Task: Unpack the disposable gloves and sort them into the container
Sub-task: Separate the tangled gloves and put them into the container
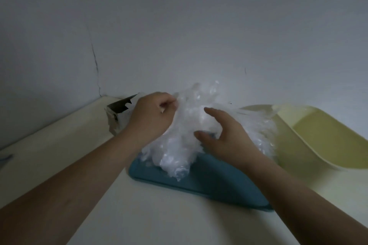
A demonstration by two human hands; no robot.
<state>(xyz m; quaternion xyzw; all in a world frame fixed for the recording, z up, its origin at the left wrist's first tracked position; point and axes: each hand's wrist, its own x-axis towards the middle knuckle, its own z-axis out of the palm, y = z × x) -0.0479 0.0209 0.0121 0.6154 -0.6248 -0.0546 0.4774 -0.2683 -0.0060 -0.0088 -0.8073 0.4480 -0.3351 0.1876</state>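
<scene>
Pinching with curled fingers, your left hand (153,114) holds the upper left side of the heap of disposable gloves (199,117). Your right hand (227,137) lies on the near right side of the heap with its fingers spread and nearly straight, gripping nothing. The heap rests in the teal container (201,183), towards the back edge of the worktop (59,133), and bulges well above the container's rim. Some film trails over the near rim. A yellow-green tub (322,137) stands just beside the container at the right edge. A torn carton (117,115) (apparently the gloves' packaging) stands near the back left corner.

Judged from this layout, the step in hand is settling the heap into the container. Press down with the flat right hand while the left hand feeds loose film inward. Work slowly: thin film of this kind is likely to spring back and cling to skin, so lift each hand straight off. Tuck the overhanging gloves inside the rim before you release the left pinch.
</scene>
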